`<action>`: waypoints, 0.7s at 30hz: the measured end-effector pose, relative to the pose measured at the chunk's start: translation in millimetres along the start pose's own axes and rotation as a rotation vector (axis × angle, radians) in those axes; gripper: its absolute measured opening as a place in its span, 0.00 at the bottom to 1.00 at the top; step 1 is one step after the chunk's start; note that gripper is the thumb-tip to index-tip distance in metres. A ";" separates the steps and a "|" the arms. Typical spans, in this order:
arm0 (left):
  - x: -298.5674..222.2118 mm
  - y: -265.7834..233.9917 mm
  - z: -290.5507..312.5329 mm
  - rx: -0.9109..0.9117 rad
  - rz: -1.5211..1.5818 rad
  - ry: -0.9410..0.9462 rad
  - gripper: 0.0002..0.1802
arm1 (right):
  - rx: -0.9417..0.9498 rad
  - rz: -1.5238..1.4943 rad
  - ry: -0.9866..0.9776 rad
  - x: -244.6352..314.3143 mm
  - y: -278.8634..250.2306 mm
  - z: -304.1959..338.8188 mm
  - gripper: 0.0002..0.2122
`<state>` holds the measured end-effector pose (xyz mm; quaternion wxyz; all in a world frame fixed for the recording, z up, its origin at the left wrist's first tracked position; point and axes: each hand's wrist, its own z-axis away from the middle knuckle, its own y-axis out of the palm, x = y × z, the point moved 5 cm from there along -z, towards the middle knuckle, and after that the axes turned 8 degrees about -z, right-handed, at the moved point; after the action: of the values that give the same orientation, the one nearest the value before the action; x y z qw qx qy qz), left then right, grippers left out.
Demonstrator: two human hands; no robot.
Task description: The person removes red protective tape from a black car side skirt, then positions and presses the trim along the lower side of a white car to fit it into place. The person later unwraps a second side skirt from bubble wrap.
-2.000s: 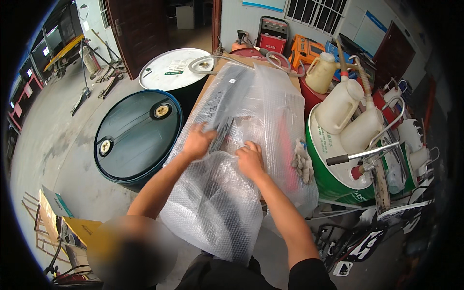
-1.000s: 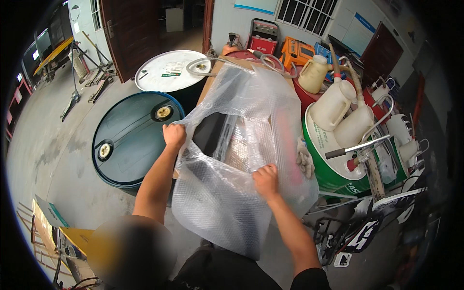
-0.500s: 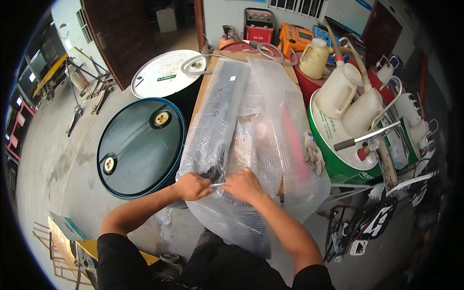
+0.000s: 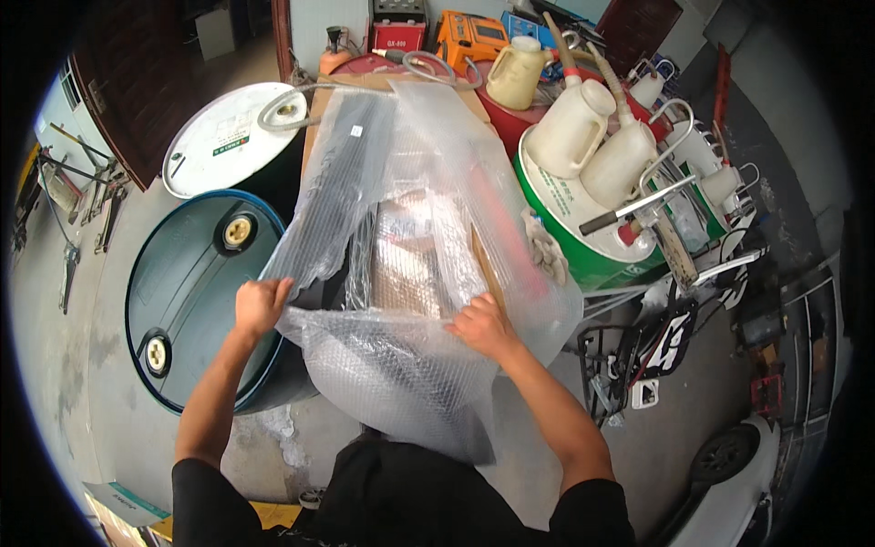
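Observation:
A large sheet of clear bubble wrap [image 4: 392,365] lies in front of me and hangs over the near edge toward my body. My left hand [image 4: 261,306] is closed on its near left edge. My right hand [image 4: 485,325] pinches the near right edge, with the wrap stretched between both fists. Under or within the plastic on the left shows a long dark piece [image 4: 351,150]; what it is, I cannot make out. Brown cardboard [image 4: 317,128] lies beneath. A pinkish-red shape [image 4: 506,228] shows through the wrap's right side.
On the left stand a dark blue drum [image 4: 196,310] and a white-topped drum [image 4: 232,137]. A green-and-white drum [image 4: 538,196] on the right carries cream pouring jugs [image 4: 572,128] and a hand pump [image 4: 629,214]. A grey work glove [image 4: 544,248] lies at the wrap's right edge.
My hands were close together at the wrap's near edge and are now spread wide, the left one leftward, the right one rightward. The wrap between them has opened out. My view has shifted right.

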<state>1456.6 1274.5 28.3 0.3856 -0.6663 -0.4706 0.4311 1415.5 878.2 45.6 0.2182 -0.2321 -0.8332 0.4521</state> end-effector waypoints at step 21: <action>-65.2 -14.9 48.8 0.179 0.196 0.557 0.11 | 0.402 -0.201 0.377 139.2 56.2 -89.0 0.27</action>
<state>1394.3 1221.0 39.6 0.5136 -0.7643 -0.2404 0.3069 1366.2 1044.7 63.2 0.4544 -0.1802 -0.6904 0.5333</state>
